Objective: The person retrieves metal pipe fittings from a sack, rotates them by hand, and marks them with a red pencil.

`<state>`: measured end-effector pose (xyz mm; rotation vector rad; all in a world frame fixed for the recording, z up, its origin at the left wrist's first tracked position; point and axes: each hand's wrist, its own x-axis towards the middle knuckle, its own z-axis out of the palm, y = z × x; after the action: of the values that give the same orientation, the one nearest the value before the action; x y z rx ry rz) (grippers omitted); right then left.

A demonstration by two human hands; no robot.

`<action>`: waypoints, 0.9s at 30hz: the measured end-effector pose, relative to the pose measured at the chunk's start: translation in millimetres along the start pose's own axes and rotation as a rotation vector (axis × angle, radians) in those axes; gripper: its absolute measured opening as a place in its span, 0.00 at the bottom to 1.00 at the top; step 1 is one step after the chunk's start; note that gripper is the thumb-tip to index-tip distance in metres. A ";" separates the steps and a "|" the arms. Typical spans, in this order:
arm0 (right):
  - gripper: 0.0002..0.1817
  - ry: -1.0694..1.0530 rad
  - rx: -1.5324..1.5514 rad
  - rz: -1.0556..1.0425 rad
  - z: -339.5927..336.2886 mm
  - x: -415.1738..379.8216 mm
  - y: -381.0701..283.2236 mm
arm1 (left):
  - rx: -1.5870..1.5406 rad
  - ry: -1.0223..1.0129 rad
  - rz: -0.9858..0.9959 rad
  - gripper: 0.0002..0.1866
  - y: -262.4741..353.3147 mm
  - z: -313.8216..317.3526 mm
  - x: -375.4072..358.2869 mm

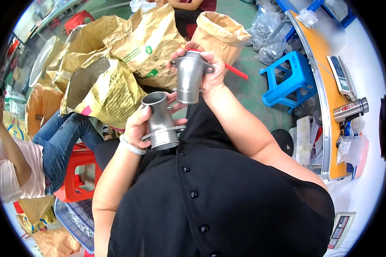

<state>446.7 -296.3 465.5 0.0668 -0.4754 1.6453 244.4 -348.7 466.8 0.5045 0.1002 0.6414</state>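
Observation:
My left hand (140, 125) is closed around a grey metal pipe fitting (159, 118), its open round end tilted up and its flange near the bottom. Higher and to the right, my right hand (213, 70) grips a second metal pipe fitting (189, 79), whose eared flange is at the top. A red stick-like tool (236, 72) also sits in my right hand, pointing out to the right. The two fittings are close together; whether they touch is unclear.
Large yellow paper sacks (105, 88) stand ahead and left. A seated person in jeans (58, 139) is at left by a red stool (75, 177). At right are a blue stool (289, 79) and an orange-topped bench (326, 98) with a steel flask (349, 109).

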 end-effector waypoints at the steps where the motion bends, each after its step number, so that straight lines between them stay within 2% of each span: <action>1: 0.19 0.024 -0.007 -0.014 -3.5 3.2 -3.3 | 0.001 -0.007 -0.001 0.32 0.1 0.7 1.9; 4: 0.18 -0.035 -0.025 -0.072 -15.5 12.3 -21.4 | 0.048 -0.028 -0.008 0.33 1.2 -0.2 5.3; 9: 0.17 0.228 -0.029 -0.147 -34.4 11.1 -49.1 | 0.062 0.044 -0.005 0.33 1.2 -11.2 -2.4; 13: 0.16 0.286 -0.041 -0.124 -46.4 4.5 -57.9 | 0.027 0.089 0.003 0.31 1.0 -17.1 -7.7; 22: 0.16 0.282 -0.058 -0.127 -47.5 1.6 -58.3 | -0.002 0.132 0.027 0.28 4.7 -31.4 -17.6; 27: 0.16 0.250 -0.034 -0.118 -44.0 1.8 -55.9 | 0.057 0.119 0.035 0.30 4.1 -41.5 -22.5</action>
<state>510.5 -276.5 440.8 -0.1327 -0.3023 1.5053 214.1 -341.9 431.0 0.5242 0.2228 0.7037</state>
